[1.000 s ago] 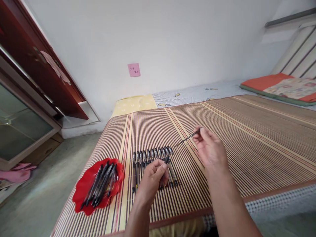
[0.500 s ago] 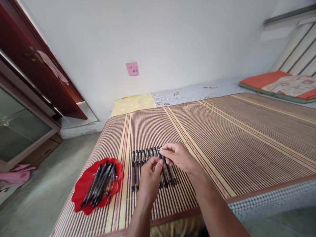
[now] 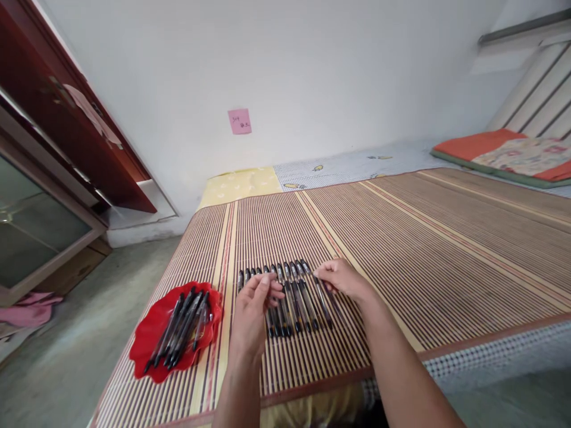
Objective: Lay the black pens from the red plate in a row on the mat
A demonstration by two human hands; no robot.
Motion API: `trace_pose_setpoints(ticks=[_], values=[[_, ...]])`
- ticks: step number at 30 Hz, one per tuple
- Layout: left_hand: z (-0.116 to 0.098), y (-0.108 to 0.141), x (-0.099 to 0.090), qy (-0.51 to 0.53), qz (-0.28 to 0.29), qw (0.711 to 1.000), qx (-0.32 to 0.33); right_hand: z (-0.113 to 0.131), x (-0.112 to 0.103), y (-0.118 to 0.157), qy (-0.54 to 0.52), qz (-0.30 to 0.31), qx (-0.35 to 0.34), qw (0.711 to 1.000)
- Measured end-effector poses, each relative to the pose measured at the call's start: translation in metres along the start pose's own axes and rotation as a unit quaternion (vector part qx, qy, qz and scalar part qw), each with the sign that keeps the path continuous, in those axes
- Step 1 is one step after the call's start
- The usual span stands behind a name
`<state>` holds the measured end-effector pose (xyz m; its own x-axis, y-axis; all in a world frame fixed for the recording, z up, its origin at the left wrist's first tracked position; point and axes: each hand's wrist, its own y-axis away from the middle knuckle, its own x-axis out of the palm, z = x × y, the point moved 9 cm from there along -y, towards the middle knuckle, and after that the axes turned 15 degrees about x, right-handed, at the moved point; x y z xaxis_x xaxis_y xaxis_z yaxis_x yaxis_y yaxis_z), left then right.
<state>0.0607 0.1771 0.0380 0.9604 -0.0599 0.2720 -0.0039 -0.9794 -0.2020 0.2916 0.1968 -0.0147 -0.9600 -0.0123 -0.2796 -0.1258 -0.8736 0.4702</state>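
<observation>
Several black-capped clear pens (image 3: 298, 303) lie side by side in a row on the striped bamboo mat (image 3: 379, 249). My left hand (image 3: 256, 297) hovers over the left part of the row, holding nothing, its fingers loosely bent and apart; it hides some pens. At the right end, my right hand (image 3: 341, 278) pinches the outermost pen (image 3: 322, 300) near its cap, thumb and forefinger together. That pen lies slightly slanted and a little apart from its neighbours. Left of the row, a red wavy-edged plate (image 3: 145, 339) carries a loose pile of more pens (image 3: 185, 330).
The mat covers a bed with a checked sheet (image 3: 339, 169) and a yellow cloth (image 3: 243, 185) along the wall. A folded orange and floral quilt (image 3: 504, 151) lies at the far right. A pink note (image 3: 239, 121) is on the wall, and a dark red door (image 3: 66, 113) stands at left.
Both hands have moved apart: the left one leftward off the pens, the right one rightward. More of the row shows between them, and the outermost pen lies farther right.
</observation>
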Motion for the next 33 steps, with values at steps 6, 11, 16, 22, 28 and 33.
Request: trace_pose_setpoints(ticks=[6,11,16,22,28,33], values=[[0.002,0.001,0.005,0.006,0.027,1.000,-0.001,-0.012,0.016,-0.016,0.079,-0.027,0.016,0.996],[0.002,0.002,0.007,0.009,0.037,0.999,-0.006,-0.015,0.016,-0.022,0.096,-0.064,0.013,0.993],[0.002,0.003,0.007,0.009,0.035,0.999,-0.006,-0.012,0.015,-0.021,0.107,-0.087,0.009,0.990],[-0.002,0.002,0.007,-0.025,0.043,0.999,0.003,-0.020,0.007,-0.023,0.122,-0.085,0.023,0.989],[-0.003,0.019,0.047,-0.350,0.247,0.898,0.102,-0.030,0.006,-0.024,0.141,-0.071,0.057,0.986],[0.009,0.043,0.083,-0.388,0.373,0.829,0.153,-0.026,0.015,-0.019,0.135,-0.055,0.067,0.987]])
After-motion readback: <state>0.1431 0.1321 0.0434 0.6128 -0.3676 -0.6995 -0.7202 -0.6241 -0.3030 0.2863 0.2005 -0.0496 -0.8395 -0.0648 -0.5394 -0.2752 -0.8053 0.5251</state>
